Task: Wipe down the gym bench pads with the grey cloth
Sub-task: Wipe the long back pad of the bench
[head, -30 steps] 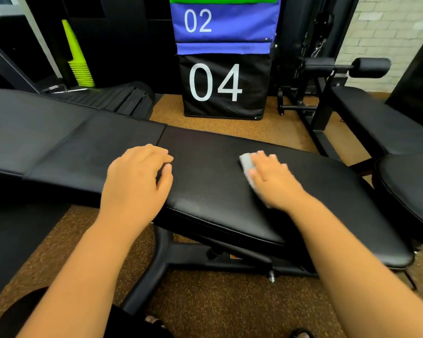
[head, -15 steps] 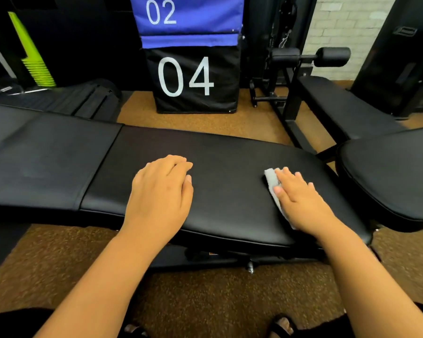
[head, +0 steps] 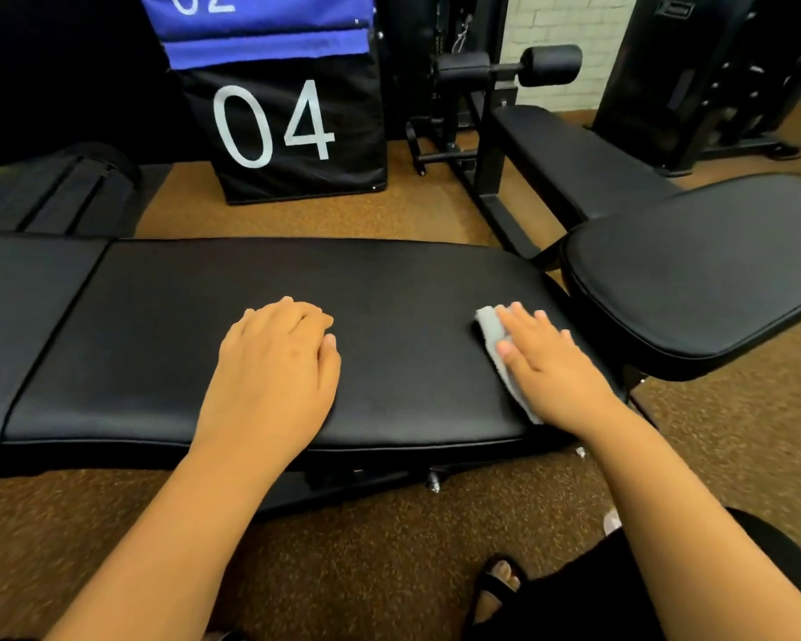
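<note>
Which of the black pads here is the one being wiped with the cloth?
The long pad in front: the right hand presses the grey cloth flat near its right end. The others go untouched.

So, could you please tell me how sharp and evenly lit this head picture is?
Head view: wide-angle bending at the edges; soft sheen on the bench pad; cloth and both hands sharp; dark corner upper left; slight blur at the far right floor.
</note>
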Demonstrator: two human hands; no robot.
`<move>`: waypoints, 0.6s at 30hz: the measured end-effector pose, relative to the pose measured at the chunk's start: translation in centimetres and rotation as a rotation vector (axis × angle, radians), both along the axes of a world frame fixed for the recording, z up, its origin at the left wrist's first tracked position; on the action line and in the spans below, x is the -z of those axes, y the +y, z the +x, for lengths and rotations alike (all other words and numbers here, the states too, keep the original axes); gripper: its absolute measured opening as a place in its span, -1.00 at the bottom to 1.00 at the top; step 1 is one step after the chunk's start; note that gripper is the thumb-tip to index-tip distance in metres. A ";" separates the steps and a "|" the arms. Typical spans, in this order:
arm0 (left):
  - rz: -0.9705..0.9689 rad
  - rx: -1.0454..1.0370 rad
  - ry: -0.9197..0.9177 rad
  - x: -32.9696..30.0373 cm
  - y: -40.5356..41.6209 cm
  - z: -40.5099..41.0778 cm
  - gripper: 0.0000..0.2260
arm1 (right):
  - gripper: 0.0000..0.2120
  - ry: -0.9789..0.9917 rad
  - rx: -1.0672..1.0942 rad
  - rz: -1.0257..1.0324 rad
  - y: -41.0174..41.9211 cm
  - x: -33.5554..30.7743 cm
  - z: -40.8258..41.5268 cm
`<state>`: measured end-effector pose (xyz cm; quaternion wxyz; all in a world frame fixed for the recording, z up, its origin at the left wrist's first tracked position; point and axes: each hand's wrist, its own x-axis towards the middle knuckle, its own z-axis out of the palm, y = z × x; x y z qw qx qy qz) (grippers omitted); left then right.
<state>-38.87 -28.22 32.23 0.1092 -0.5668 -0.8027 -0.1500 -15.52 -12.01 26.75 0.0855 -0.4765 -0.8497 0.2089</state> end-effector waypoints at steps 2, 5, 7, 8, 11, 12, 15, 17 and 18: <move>-0.002 0.000 0.007 0.0 0.0 0.1 -0.76 | -0.52 -0.028 0.098 0.005 0.8 0.5 0.6; 0.011 0.004 0.026 0.1 -0.1 0.2 -0.80 | -0.58 -0.087 0.058 0.177 -1.5 0.0 -1.5; 0.011 0.007 0.038 0.1 -0.1 0.3 -0.76 | -0.56 -0.046 -0.062 0.205 -4.0 -0.3 -2.8; 0.006 0.016 0.045 0.0 -0.1 0.3 -0.72 | -0.54 -0.016 -0.105 0.175 -4.7 -0.5 -2.9; -0.026 0.030 0.044 -0.1 0.1 0.3 -0.71 | -0.51 0.029 -0.132 0.059 -3.3 -0.5 -1.2; -0.032 0.026 0.034 -0.2 0.1 0.4 -0.73 | -0.51 0.034 -0.103 0.045 -2.1 -0.2 -0.3; -0.036 0.020 0.010 -0.3 0.0 0.4 -0.78 | -0.52 0.044 0.081 -0.007 1.7 0.9 2.5; -0.037 0.015 0.005 -0.2 -0.1 0.4 -0.77 | -0.52 0.028 0.167 -0.030 3.0 1.3 3.4; -0.036 0.012 0.003 -0.2 0.0 0.4 -0.77 | -0.53 -0.004 0.183 -0.016 3.1 1.3 3.3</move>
